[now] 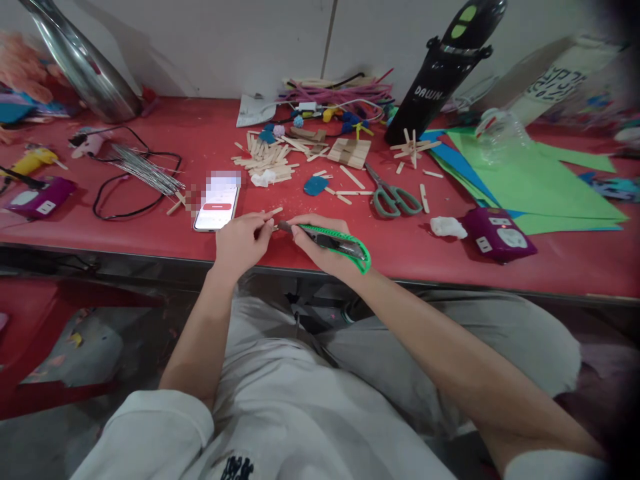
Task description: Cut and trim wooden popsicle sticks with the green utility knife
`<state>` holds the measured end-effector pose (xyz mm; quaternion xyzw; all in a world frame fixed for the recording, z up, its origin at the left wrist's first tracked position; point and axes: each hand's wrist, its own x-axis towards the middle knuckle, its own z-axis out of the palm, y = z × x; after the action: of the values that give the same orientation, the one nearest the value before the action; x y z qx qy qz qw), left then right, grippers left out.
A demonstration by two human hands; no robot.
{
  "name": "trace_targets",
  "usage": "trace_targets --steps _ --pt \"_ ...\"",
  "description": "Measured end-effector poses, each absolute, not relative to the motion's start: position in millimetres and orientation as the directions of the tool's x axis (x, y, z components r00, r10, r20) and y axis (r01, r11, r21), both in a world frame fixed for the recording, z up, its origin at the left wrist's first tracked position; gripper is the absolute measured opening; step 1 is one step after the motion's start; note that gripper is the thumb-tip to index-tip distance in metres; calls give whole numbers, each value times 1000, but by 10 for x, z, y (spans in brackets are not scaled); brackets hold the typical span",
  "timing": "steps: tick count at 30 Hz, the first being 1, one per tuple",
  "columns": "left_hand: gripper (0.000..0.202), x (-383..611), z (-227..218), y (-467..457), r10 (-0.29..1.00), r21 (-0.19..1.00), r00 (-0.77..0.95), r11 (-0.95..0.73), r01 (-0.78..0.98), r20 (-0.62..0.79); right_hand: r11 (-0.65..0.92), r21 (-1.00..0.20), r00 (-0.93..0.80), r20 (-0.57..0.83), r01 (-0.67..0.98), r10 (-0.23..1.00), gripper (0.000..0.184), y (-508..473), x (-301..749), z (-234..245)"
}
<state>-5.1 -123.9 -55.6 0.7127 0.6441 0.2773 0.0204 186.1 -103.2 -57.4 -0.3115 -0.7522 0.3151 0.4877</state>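
My right hand (323, 243) is closed around a green utility knife (345, 245), its blade end pointing left toward my other hand. Between the fingers of my left hand (245, 241) is a small wooden stick (273, 213), pinched close to the blade. Whether the blade touches the stick, I cannot tell. Just beyond my left hand lies a lit phone (217, 208). A pile of short wooden sticks (267, 157) spreads across the red table (300, 250) farther back, with a blue lump (316, 185) and a small panel of joined sticks (350, 152) near it.
Grey-handled scissors (395, 200) lie right of centre. Purple boxes (500, 235) (43, 197) stand on both sides. Coloured paper sheets (560, 180) cover the right. A black bottle (435, 80) and a steel jug (90, 67) stand at the back. Thin metal wires (147, 170) lie left.
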Motion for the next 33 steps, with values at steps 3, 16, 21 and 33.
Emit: trace_targets --steps 3,16,21,33 --pt "31 -57 -549 -1233 931 393 20 -173 903 365 587 -793 -320 520 164 792 15 -1047 1859 -567" --pt "32 -49 -524 -1233 933 397 11 -165 903 360 570 -808 -334 501 152 798 21 -1028 1865 -571" --pt "32 -42 -507 -1240 940 405 0 -146 903 341 591 -787 -344 513 177 786 20 -1044 1858 -570" --pt "34 -47 -512 -1237 936 392 14 -161 906 353 533 -831 -298 475 158 828 19 -1052 1850 -550"
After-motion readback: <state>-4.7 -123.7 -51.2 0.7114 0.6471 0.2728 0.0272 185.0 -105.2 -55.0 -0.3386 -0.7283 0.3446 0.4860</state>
